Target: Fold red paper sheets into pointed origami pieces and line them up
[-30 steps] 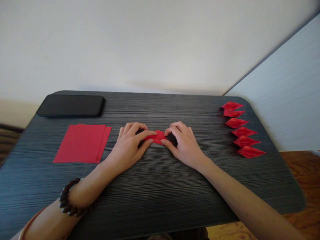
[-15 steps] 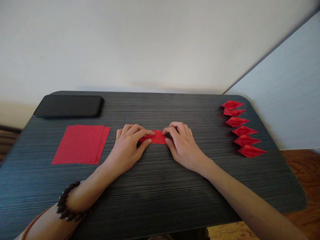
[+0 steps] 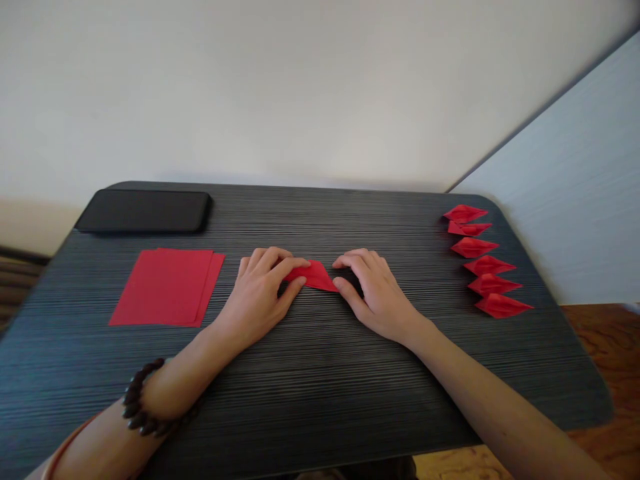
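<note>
A small folded piece of red paper (image 3: 317, 275) lies on the dark table in front of me, its right end slanting down to a point. My left hand (image 3: 265, 280) grips its left part, thumb along the near side and fingers over the top; that end is covered. Just right of the paper is my right hand (image 3: 374, 290), its thumb and forefinger apart with a gap between them. Its thumb tip is at the pointed corner; whether it touches, I cannot tell.
Square red paper sheets (image 3: 163, 287) lie stacked on the left. Behind them is a black flat case-like object (image 3: 145, 212). Several folded red paper shapes (image 3: 503, 305) form a column along the right side. A wall (image 3: 300, 93) stands behind the table (image 3: 310, 400).
My right hand's fingers have parted from the folded paper and shifted slightly right. The paper's right end now shows a slanted, pointed edge. My left hand keeps its hold.
</note>
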`<state>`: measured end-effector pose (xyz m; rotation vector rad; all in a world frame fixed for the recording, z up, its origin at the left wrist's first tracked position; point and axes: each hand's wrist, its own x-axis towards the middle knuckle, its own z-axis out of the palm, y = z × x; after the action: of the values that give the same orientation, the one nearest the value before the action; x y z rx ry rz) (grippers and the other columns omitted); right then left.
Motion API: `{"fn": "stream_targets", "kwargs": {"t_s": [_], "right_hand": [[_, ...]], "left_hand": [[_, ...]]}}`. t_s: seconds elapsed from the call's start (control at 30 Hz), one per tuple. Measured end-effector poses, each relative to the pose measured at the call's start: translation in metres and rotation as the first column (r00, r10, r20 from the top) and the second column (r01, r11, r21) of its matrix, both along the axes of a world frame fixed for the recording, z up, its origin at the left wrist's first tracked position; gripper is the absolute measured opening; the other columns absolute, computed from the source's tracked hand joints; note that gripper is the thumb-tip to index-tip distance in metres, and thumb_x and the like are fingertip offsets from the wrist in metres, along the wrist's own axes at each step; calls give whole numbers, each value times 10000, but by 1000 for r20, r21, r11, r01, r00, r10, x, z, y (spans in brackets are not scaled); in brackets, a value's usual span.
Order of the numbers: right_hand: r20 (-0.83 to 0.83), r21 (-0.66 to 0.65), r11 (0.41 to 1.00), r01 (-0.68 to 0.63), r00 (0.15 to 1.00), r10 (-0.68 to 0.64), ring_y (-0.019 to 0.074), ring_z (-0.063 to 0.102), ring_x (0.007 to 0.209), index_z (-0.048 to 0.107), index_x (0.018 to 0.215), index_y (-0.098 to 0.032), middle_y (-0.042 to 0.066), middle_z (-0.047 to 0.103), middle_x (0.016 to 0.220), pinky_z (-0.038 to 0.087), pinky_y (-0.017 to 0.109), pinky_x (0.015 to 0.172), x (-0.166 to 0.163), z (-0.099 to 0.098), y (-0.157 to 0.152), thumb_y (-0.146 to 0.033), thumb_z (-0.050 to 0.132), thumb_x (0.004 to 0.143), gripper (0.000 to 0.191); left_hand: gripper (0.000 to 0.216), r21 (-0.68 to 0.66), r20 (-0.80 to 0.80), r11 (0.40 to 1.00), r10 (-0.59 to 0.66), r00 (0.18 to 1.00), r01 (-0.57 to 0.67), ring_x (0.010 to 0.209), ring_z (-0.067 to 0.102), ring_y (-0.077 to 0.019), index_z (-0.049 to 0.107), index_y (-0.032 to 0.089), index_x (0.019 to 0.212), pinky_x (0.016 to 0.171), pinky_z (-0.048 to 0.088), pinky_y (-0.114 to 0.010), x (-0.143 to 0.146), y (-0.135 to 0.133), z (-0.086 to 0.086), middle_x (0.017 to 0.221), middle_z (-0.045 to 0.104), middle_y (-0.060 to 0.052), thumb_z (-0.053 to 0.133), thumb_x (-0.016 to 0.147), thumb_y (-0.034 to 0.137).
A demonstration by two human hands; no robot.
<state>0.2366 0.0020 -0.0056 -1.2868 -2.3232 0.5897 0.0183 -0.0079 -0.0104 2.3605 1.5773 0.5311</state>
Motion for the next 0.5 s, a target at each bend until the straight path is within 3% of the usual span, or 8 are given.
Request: {"fn": "stream_targets", "kwargs": {"t_s": [0.13,0.23,0.37,0.5], "right_hand": [[-78,-22,996,-90,993,88,199,540,935,501,1154,-210,59,608,1028,414,370,845,1,2,2,-377,464,924,286],[-35,32,992,-122,992,123,212,532,977,531,1180,-218,72,590,1085,425,381,860,1,0,4,-421,549,875,367],[10,93,985,-147,989,147,194,539,959,613,1114,-243,63,589,1059,450,366,840,-1,-7,5,-331,495,918,246],[3,133,981,-140,990,140,186,557,932,620,1119,-222,68,604,1021,474,356,813,-1,-9,5,-317,438,945,269]], "left_hand": [[263,17,-10,1000,9,1000,-8,970,474,-236,593,243,1130,843,379,-406,0,0,-1,1050,568,-64,457,914,307],[270,22,-14,1000,11,1000,-11,971,472,-237,587,226,1136,847,380,-410,1,0,-1,1053,568,-69,458,914,310],[284,25,-13,1000,-17,1000,17,972,468,-239,582,244,1153,857,385,-415,1,-1,0,1043,563,-67,476,906,336],[301,41,-2,994,-101,995,101,1007,469,-239,582,287,1166,872,396,-412,-1,0,0,1072,539,-60,541,875,354]]}}
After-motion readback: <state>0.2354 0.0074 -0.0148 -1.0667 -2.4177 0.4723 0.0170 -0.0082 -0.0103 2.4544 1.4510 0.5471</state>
